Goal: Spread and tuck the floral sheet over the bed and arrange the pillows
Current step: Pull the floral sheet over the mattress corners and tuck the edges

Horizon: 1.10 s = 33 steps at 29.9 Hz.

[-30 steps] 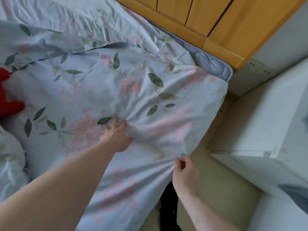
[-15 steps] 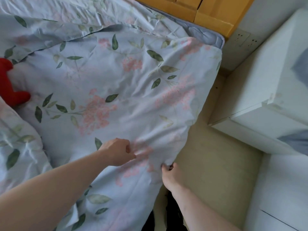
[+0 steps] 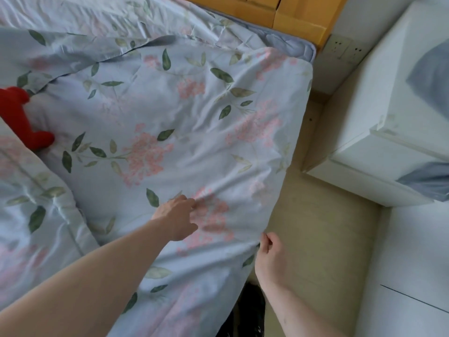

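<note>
Two bare hands work at one floral sheet, a pale blue cloth printed with pink blossoms and green leaves that covers the bed and hangs over its right-hand side toward the floor. The left hand lies on top of the sheet near that side; its fingers are bent and drawn together, with cloth bunched into small folds at the fingertips, so it appears to pinch the sheet, though the exact grip is partly hidden by the back of the hand. The right hand is at the sheet's hanging edge, just beside the bed; its thumb and curled fingers meet at the edge of the cloth and seem to nip it, the contact itself being hard to make out. One red soft thing lies on the bed at the far left, touching the sheet. One folded floral quilt or cover of matching print sits at the left, overlapping the sheet. One grey quilted mattress corner shows bare at the head of the bed, against one wooden headboard. One white cabinet stands to the right, apart from the bed, with two wall sockets behind it.
</note>
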Tool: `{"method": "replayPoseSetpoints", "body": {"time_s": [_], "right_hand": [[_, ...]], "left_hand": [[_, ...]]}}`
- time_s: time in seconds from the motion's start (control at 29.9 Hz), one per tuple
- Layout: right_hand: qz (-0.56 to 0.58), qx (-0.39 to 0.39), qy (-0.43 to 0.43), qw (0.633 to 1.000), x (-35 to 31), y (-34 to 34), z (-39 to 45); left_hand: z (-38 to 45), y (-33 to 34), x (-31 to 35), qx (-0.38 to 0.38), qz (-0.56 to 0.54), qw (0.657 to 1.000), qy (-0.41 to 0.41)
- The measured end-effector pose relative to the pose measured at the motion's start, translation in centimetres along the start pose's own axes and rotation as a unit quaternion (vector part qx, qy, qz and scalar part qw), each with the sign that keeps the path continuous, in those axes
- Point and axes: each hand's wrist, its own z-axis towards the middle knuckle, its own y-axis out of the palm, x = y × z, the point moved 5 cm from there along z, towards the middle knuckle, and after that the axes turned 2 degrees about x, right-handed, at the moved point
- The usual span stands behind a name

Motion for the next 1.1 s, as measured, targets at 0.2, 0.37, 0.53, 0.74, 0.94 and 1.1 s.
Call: {"method": "replayPoseSetpoints", "body": {"time_s": [0.2, 0.37, 0.53, 0.74, 0.94, 1.1], "right_hand": [[-0.1, -0.19, 0.119, 0.969, 3.7, 4.5, -3.7], [-0.143, -0.3, 0.1, 0.938, 3.4, 6.0, -8.7], [-0.182, -0.296, 0.064, 0.936, 1.4, 7.3, -10.7], [-0.195, -0.274, 0.035, 0.941, 1.0, 7.6, -12.0], [-0.234, -0.31, 0.037, 0.921, 2.3, 8.0, -15.4], [-0.233, -0.274, 0.002, 0.933, 3.3, 10.0, -17.8]], "left_hand": [[-3.0, 1.8, -1.6, -0.012, -0.013, 0.998, -0.059], [-6.9, 4.8, -4.6, -0.061, 0.007, 0.992, -0.114], [-11.0, 7.3, -7.9, -0.077, 0.005, 0.984, -0.162], [-14.6, 10.1, -11.6, -0.095, 0.051, 0.98, -0.168], [-16.2, 11.5, -12.8, -0.112, 0.113, 0.972, -0.173], [-16.8, 12.2, -13.4, -0.137, 0.225, 0.949, -0.174]]}}
